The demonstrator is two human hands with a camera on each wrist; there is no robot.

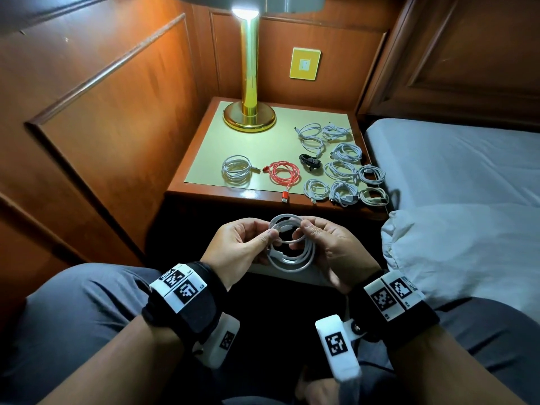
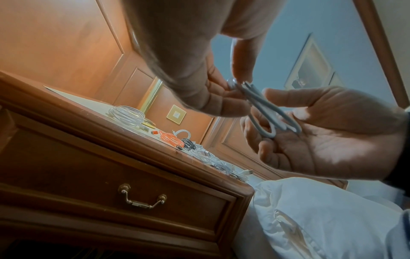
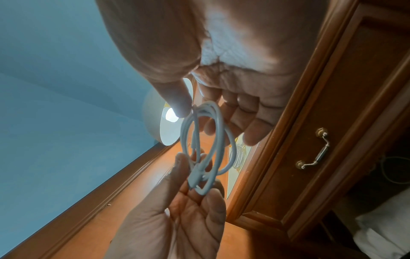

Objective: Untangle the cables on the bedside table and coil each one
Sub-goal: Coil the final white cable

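A white cable wound into a loose coil hangs in the air in front of the bedside table. My left hand pinches its left side between thumb and fingers, and my right hand pinches its right side. The same white coil shows edge-on in the left wrist view and as a ring in the right wrist view. On the table lie a white coil, a red coil, a small black coil and several white coils at the right.
A brass lamp stands at the back of the table, lit. A wall switch plate sits behind it. The bed and a white pillow lie to the right. The table's drawer has a brass handle. Wood panelling closes the left side.
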